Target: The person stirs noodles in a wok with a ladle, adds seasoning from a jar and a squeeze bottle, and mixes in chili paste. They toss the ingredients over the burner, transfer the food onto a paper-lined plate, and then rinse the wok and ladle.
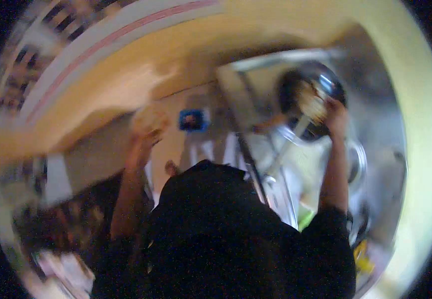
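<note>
The view is blurred by motion. On the left, my left hand is raised with its fingers around a round, pale object, too smeared to name. To the right, my right hand is at the edge of a dark round pan over the metal sink area. Something pale lies against the pan beside my right fingers; whether those fingers grip it cannot be made out.
A metal sink with a faucet is at the right, with a round metal dish beside it. A small blue item lies between my hands. A green item is near my right sleeve.
</note>
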A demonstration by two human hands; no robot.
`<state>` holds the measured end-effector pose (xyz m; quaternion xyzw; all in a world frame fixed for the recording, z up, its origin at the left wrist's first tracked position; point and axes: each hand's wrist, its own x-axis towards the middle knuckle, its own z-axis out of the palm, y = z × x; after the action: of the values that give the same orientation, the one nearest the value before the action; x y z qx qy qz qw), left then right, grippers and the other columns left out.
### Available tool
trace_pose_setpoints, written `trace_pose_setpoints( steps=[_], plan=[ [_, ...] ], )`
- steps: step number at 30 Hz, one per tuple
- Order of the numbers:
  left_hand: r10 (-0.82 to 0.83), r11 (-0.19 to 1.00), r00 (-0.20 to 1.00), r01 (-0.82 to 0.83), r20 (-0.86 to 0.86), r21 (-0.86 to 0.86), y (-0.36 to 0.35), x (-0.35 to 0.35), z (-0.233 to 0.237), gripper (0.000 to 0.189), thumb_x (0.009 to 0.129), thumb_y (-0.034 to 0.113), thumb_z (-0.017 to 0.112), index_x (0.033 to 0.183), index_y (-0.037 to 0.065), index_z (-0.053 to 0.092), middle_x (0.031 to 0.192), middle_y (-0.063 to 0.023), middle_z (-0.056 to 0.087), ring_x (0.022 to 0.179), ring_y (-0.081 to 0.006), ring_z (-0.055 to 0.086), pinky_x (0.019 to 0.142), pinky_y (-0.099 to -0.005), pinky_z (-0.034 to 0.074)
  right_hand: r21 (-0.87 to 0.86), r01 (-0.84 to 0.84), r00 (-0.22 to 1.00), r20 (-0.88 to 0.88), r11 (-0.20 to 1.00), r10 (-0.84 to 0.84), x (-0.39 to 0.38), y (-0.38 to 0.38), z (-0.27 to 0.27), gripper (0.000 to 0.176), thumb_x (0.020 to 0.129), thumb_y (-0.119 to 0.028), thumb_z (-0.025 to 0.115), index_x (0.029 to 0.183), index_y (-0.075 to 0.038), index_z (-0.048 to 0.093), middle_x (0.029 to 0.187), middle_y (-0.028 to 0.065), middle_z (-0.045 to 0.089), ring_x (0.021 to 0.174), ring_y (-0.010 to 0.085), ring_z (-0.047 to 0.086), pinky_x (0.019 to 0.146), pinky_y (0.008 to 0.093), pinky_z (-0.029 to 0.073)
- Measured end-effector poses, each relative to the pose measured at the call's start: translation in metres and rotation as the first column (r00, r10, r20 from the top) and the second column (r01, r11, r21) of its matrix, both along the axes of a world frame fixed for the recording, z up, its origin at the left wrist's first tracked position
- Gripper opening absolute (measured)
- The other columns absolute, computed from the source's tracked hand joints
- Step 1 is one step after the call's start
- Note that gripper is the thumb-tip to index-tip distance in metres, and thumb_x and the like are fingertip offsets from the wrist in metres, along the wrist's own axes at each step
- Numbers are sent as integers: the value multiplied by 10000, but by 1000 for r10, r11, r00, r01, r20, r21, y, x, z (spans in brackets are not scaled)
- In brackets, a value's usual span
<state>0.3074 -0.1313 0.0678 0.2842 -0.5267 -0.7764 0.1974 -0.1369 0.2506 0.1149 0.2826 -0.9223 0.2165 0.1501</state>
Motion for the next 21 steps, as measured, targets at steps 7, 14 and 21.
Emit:
trace_pose_setpoints(
  steps=[7, 14, 21],
  plan=[
    [286, 954, 951, -294, 114, 59, -29, 137, -44, 738, 803, 364, 671, 1376, 93, 294, 1207, -96, 485, 1032, -237, 527, 828, -378, 477, -420, -802, 298, 335, 425, 894, 293, -310, 8, 196, 811, -169, 672, 918, -6, 670, 797, 52, 650, 712, 135, 580, 641, 298, 490],
    [776, 621, 619, -714, -124, 322, -58, 296, -96, 578, 825, 405, 643, 1272, 118, 416, 1083, -92, 555, 791, -244, 605, 740, -365, 530, -195, -979, -106, 714, 51, 692, 565, -486, -32, 386, 788, -269, 679, 1102, -54, 610, 1005, 172, 641, 892, 305, 617, 791, 381, 481],
    [993, -119, -100, -910, 69, 398, -104, 456, -239, 427, 856, 395, 604, 1166, 129, 479, 1055, -58, 572, 733, -167, 600, 556, -319, 505, 15, -997, 78, 477, 81, 876, 541, -484, -9, 539, 800, -309, 658, 1230, -18, 515, 1133, 157, 585, 924, 266, 579, 816, 359, 467]
  ],
)
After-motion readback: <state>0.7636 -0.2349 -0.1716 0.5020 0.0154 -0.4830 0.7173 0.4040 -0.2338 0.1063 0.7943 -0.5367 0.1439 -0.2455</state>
